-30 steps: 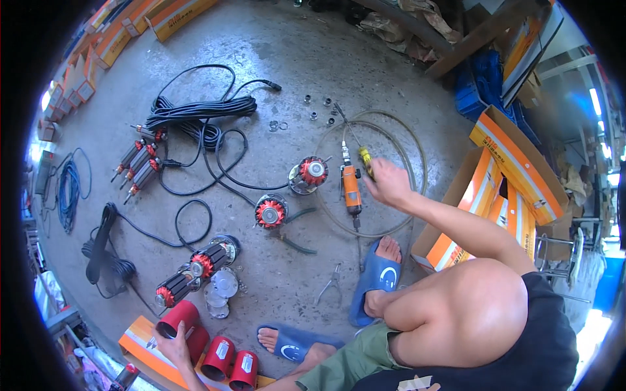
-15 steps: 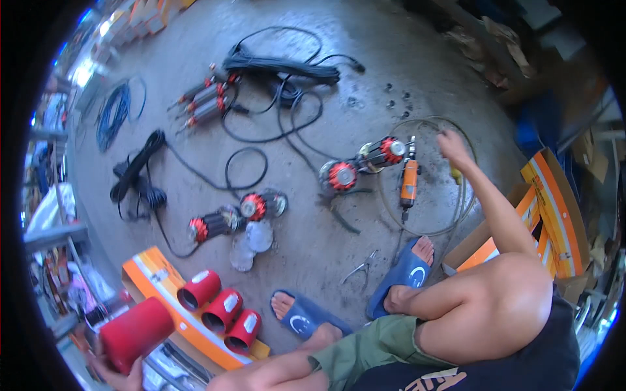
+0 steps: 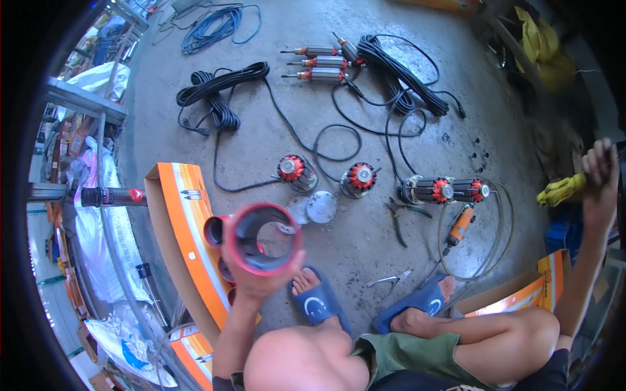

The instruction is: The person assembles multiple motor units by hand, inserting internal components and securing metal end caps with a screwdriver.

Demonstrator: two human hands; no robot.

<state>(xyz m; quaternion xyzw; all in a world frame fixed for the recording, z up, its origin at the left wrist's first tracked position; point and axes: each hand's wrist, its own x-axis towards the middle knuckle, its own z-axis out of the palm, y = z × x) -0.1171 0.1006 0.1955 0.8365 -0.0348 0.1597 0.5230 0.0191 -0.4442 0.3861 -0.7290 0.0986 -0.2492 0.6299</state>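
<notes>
My left hand (image 3: 254, 280) is closed around the lower side of a red cylindrical housing (image 3: 297, 228), whose open end faces up; the floor shows through its hollow. Out at the far right, raised off the floor, my right hand (image 3: 598, 166) grips a lumpy yellow object (image 3: 559, 190) whose kind I cannot make out. Partly hidden behind my left hand, several more red housings (image 3: 214, 231) rest along an orange-and-white carton (image 3: 189, 228). Two motor parts with red windings (image 3: 297, 171) stand ahead of the held housing, near pale round discs (image 3: 321, 206).
Motor rotors (image 3: 323, 62) and coiled black cables (image 3: 404, 78) lie farther off. To the right are an orange power tool (image 3: 460, 225), a thin looped hose (image 3: 501, 228), dark-handled pliers (image 3: 399, 221) and silver pliers (image 3: 390, 279). A metal rack (image 3: 85, 101) stands at left.
My left hand has brought the red housing from the lower left up toward the middle and turned it. My right hand has moved far right, now holding the yellow object. The view has shifted.
</notes>
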